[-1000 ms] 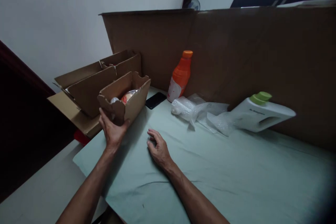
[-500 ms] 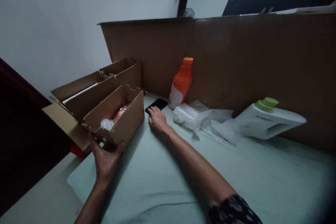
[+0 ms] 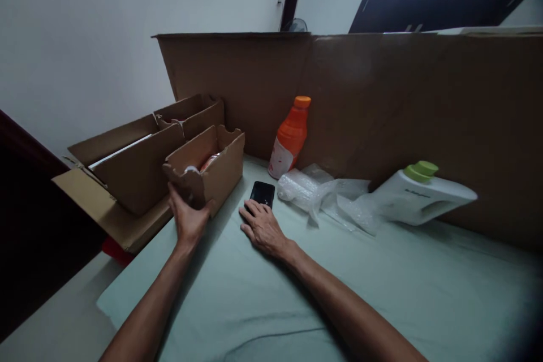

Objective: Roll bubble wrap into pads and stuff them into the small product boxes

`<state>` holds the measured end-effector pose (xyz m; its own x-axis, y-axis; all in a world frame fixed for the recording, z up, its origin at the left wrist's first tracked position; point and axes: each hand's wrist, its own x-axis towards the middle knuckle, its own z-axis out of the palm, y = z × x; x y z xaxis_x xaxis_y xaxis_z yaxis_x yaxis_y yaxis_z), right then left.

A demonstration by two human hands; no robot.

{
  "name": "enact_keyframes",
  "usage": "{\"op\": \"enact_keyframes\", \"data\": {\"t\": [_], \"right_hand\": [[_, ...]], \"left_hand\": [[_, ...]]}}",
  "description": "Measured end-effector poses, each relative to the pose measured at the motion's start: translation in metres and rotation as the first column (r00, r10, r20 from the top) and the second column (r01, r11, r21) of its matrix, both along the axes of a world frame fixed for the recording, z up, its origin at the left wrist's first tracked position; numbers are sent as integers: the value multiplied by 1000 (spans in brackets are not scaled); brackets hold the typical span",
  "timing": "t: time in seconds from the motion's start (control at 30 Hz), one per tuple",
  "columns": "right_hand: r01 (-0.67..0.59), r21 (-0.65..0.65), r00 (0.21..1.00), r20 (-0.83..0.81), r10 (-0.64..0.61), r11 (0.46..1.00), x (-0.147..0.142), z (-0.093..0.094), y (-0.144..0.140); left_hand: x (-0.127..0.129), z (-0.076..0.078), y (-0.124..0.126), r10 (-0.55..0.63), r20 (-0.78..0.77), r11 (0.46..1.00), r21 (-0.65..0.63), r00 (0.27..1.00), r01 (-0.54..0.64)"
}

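My left hand (image 3: pixel 189 219) grips the near end of a small open cardboard box (image 3: pixel 220 172) that stands on the pale green cloth (image 3: pixel 322 294). Wrapped items show inside the box, one with red on it. My right hand (image 3: pixel 263 229) lies flat on the cloth, its fingertips touching the near end of a black phone (image 3: pixel 263 192). The phone lies just right of the box.
A larger open cardboard box (image 3: pixel 136 169) sits left of the small one, at the table's left edge. An orange bottle (image 3: pixel 291 136), crumpled bubble wrap (image 3: pixel 322 192) and a white jug with a green cap (image 3: pixel 419 195) lie along a tall cardboard wall (image 3: pixel 382 102).
My right hand reached out to the phone by the bottle and drew it back toward me. My left hand kept its grip on the small box, which shifted slightly.
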<state>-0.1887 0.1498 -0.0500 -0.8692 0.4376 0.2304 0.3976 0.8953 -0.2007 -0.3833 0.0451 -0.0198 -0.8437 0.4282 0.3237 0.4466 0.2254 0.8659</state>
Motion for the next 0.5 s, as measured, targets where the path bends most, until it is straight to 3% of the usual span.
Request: {"op": "enact_keyframes", "data": {"t": [0.17, 0.27, 0.37, 0.5], "right_hand": [[42, -22, 994, -96, -44, 999, 6, -7, -8], [64, -50, 988, -140, -70, 997, 8, -8, -10], [64, -75, 984, -162, -76, 995, 10, -8, -14], [45, -95, 980, -187, -62, 994, 10, -9, -13]], "left_hand": [[2, 8, 77, -25, 5, 999, -33, 1000, 25], [1, 3, 107, -31, 16, 999, -39, 999, 32], [4, -6, 117, -66, 24, 996, -50, 998, 67], [18, -27, 95, -193, 4, 978, -77, 981, 192]]}}
